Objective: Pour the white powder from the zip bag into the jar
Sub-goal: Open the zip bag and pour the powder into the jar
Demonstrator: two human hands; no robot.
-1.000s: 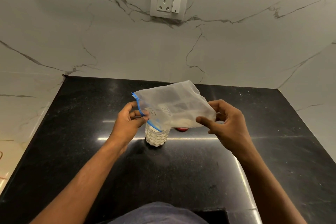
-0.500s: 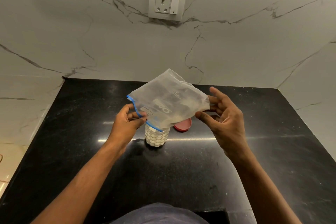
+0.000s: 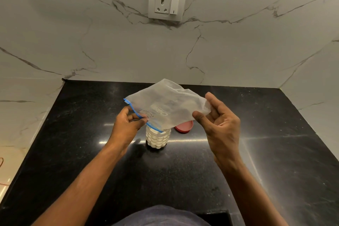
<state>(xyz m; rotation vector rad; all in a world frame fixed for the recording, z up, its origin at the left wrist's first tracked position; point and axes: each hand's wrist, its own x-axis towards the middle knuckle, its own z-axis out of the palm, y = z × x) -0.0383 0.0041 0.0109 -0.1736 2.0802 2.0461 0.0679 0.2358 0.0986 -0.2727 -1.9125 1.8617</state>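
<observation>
Item 1, left hand [image 3: 128,124]: clenched on the blue zip edge [image 3: 136,113] of the zip bag, thumb and fingers pinching the seal strip just left of the jar mouth. Only firm hold on the bag. Risk: if the pinch slips or closes the opening, flow stops or jumps sideways.

Item 2, zip bag [image 3: 168,104]: translucent, tilted, mouth corner down over the jar, closed end raised toward the back wall. Looks nearly empty; some white residue seems to cling inside, esp. near the low corner. Risk: limp film folds, traps powder, then dumps it in a clump past the rim.

Item 3, jar [image 3: 158,138]: clear, dimpled wall, upright on the black counter [image 3: 73,152], directly under the bag mouth, w/ white powder [image 3: 156,139] filling it almost to the top. Risk: overflow, little headroom left. Nobody steadies it, so a knock from the bag or a wrist could tip it.

Item 4, red lid [image 3: 184,126]: lying flat just right of and behind the jar, partly under the bag. Stray powder may land on it.

Item 5, right hand [image 3: 220,121]: released, fingers spread, palm near the bag's raised end; thumb tip close to the film, contact cannot be told. Risk: a tap or flick here may puff fine powder onto the counter.
</observation>
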